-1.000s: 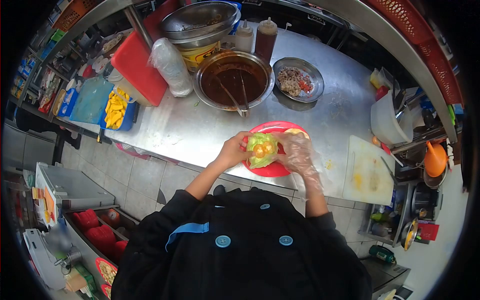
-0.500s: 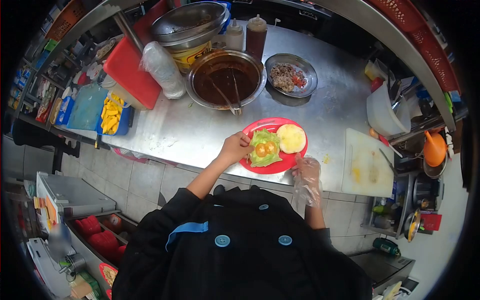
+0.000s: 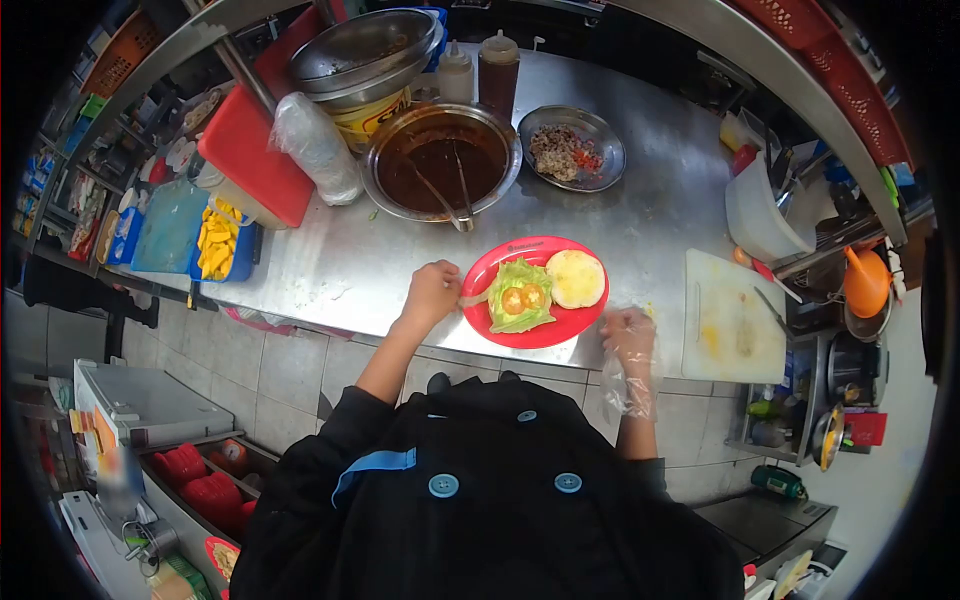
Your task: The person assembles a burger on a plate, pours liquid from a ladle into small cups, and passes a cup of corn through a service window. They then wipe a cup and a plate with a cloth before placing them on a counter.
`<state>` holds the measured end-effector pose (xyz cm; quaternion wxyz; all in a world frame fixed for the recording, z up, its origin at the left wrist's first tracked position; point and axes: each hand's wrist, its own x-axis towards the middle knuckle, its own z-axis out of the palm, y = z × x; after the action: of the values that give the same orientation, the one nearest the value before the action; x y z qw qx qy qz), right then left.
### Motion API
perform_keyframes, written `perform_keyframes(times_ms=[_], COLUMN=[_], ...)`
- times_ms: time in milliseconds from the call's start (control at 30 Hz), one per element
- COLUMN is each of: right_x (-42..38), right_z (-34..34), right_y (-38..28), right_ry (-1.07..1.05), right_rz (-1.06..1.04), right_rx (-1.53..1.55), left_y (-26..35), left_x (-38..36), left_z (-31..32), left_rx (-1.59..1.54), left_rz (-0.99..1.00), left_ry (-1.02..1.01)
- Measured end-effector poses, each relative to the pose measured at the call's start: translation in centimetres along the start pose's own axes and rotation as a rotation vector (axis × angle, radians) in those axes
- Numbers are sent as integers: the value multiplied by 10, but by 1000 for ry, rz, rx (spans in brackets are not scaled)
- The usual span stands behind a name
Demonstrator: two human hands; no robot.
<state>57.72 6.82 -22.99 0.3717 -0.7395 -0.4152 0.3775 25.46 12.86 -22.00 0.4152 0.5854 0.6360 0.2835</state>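
Steel counter (image 3: 665, 225) with a red plate (image 3: 558, 326) mid-frame: lettuce (image 3: 520, 322), tomato (image 3: 513, 300), bun (image 3: 577, 278). Left hand (image 3: 433, 292) and gloved right hand (image 3: 629, 338) half-curled beside it, can't tell if gripping anything.

On plate (image 3: 575, 323) — lettuce (image 3: 520, 273) left, bun (image 3: 576, 279) right | behind it — sauce bowl (image 3: 370, 180) | right of it, cutting board (image 3: 712, 290)

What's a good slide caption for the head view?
Left hand and right hand flank a red plate of lettuce, tomato slices and a bun half on a metal counter.
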Motion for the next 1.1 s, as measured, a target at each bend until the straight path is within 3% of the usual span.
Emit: perform_keyframes(times_ms=[33,100,167,233,300,367,500,533,600,733,800,900,933,1033,1100], right_x=[10,23,19,18,10,-7,-53,-60,-96,-157,-184,-221,-230,-254,-273], right_z=[-2,1,6,11,10,0,-34,-47,-67,-117,-144,-187,-204,-250,-269], right_y=[13,19,3,15,18,10,1,10,-6,2,7,20,34,71,78], right_ry=[90,121,-63,-52,-14,56,191,182,341,582,683,748,767,857,888], right_rz=[-98,-150,89,82,81,147,87,100,132,174,216,168,169,171,1], right_rx=[-11,-8,183,245,316,263,479,410,502,598,614,661,663,567,877], left_y=[-6,-13,-41,-40,-15,8,57,64,80,121,142,177,193,218,233], left_x=[1,3,8,6,-12,-24,-36,-33,-30,-31,-39,-73,-82,-121,-149], left_z=[2,6,23,28,22,16,11,14,29,78,108,167,181,245,287], left_rx=[1,-81,-51,-17,-435,-760,-877,-835,-1030,-822,-613,-681,-604,-608,-602], left_rz=[4,-70,17,125,-168,-238,-208,-205,-154,-107,100,-19,-168,-30,21], left_ry=[-4,-212,-197,-192,-293,-429,-643,-724,-884,-1149,-1373,-1477,-1553,-1580,-1585])
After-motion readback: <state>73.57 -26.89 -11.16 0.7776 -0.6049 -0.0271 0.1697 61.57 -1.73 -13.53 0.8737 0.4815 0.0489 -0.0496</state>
